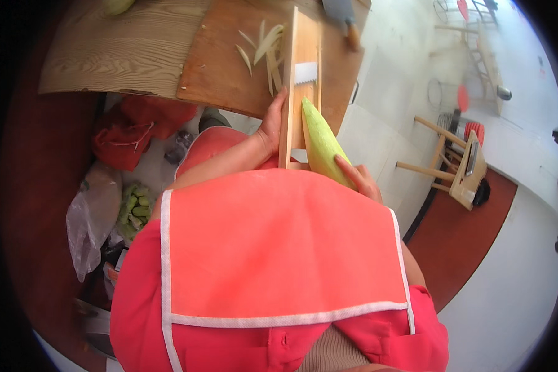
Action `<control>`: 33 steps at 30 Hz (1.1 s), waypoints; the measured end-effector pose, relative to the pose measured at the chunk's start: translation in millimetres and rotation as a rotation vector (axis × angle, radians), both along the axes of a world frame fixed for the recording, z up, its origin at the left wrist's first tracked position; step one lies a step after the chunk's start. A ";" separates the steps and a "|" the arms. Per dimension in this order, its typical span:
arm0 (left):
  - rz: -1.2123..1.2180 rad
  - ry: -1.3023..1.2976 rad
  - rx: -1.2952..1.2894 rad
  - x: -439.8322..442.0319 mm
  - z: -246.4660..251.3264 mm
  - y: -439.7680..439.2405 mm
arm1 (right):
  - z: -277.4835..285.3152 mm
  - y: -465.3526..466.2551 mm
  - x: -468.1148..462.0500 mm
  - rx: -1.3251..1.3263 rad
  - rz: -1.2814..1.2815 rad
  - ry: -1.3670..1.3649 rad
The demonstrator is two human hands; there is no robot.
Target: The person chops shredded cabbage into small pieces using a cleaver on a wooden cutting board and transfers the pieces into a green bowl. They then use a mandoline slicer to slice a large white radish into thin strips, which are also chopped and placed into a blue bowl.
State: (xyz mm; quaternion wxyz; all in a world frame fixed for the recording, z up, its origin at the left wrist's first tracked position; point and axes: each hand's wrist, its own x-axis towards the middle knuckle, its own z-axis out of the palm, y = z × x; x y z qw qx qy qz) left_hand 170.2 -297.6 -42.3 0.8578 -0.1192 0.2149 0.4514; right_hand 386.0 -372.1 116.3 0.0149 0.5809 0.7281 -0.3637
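My left hand (273, 120) grips the left side rail of a long wooden grater board (299, 116). A toothed metal blade (306, 73) is set across the middle of the board. In my right hand (362, 180) is a large peeled pale-green gourd (324, 142); its narrow tip lies on the board just below the blade. The lower end of the gourd is partly hidden by my hand and the coral apron (283, 242). Pale shredded strips (270, 46) lie on the brown cutting board (228, 60), left of the grater and partly behind it.
A cleaver (342, 14) with a wooden handle lies at the cutting board's far right. Another pale-green vegetable (117, 6) sits on the wood-grain table (121, 51). Red bags (135, 125) and a bag of green vegetables (138, 207) are at lower left. A wooden stool (467, 172) stands right.
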 end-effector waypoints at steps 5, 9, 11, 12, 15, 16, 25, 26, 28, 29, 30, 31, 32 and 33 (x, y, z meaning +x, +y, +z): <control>0.037 -0.038 0.017 9.5 1.5 -5.0 | -61.4 88.8 -34.0 0.188 -0.026 0.102; -0.004 0.000 -0.030 8.7 1.0 -6.0 | -117.1 217.3 -64.9 0.247 -0.127 0.072; 0.028 0.025 -0.010 7.9 1.3 -3.0 | -117.1 231.9 -66.8 0.180 -0.101 0.116; 0.039 0.053 -0.005 8.3 1.7 -1.4 | -108.2 231.7 -66.1 0.135 -0.108 0.119; 0.033 0.046 0.018 10.7 1.8 0.9 | -60.5 133.3 -34.6 0.213 0.061 -0.029; 0.040 0.003 0.026 10.0 0.9 1.4 | -41.8 96.0 -23.5 0.131 0.049 -0.051; 0.005 0.019 0.027 16.0 -7.7 -6.7 | -84.2 132.8 -37.5 0.186 -0.008 0.054; 0.021 0.017 -0.008 17.3 -6.7 -8.1 | -98.6 171.2 -46.9 0.260 -0.007 0.067; -0.034 0.025 -0.010 16.7 -6.6 -8.0 | -117.4 223.9 -60.0 0.227 -0.147 0.104; -0.068 0.040 -0.052 15.5 -6.4 -7.7 | -121.4 241.2 -65.6 0.123 -0.274 0.152; -0.070 0.062 -0.076 15.4 -5.7 -6.5 | -119.3 243.8 -68.0 0.211 -0.217 0.090; -0.036 0.063 -0.025 14.0 -4.9 -4.6 | -110.2 234.7 -64.3 0.276 -0.116 0.117; -0.016 0.086 -0.036 14.3 -4.6 -4.1 | -98.5 210.5 -54.6 0.299 -0.029 0.106; 0.001 0.067 -0.044 17.2 -3.8 -4.6 | -83.4 175.8 -41.2 0.176 -0.036 -0.005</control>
